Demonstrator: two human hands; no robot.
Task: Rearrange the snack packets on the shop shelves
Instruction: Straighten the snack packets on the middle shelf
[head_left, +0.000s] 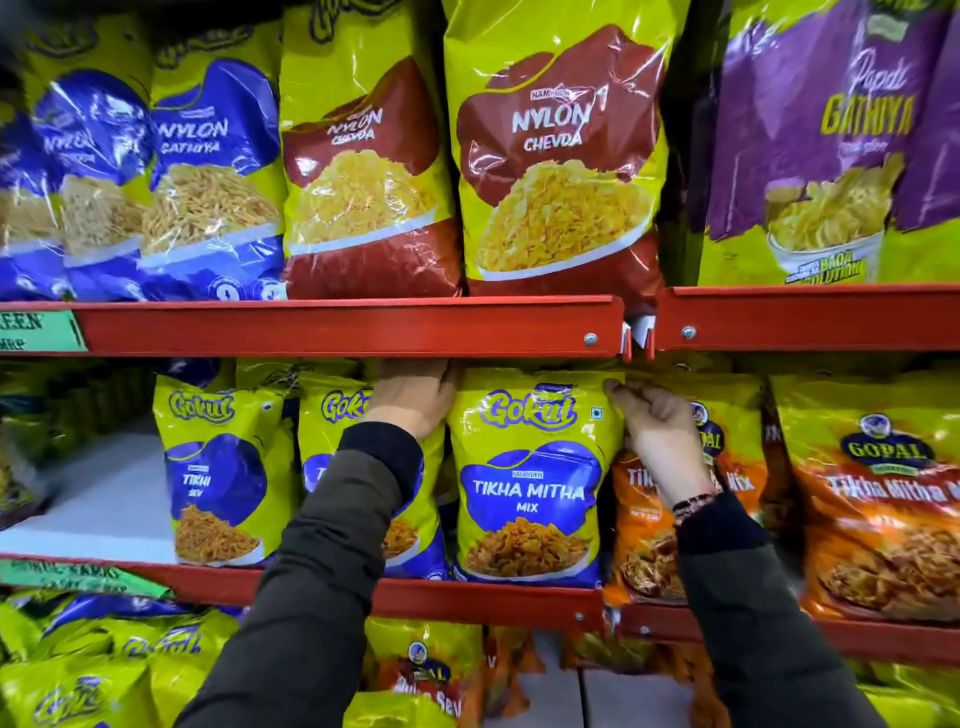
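A yellow and blue Gokul Tikha Mitha Mix packet (530, 483) stands upright on the middle red shelf (467, 597). My left hand (410, 400) grips its top left corner, fingers reaching behind it under the shelf above. My right hand (654, 426) pinches its top right corner. To its left stand two Gokul Tikhi Sev packets (218, 467), one partly hidden by my left sleeve. To its right stand orange Gopal Tikha Mitha packets (872, 499), the nearest partly behind my right hand.
The upper red shelf (337, 325) carries blue Nylon Gathiya packets (208, 171), red Nylon Chevda packets (561, 156) and purple Papdi Gathiya packets (831, 145). Bare white shelf board (104, 493) shows at the middle shelf's left. More packets (104, 670) fill the bottom shelf.
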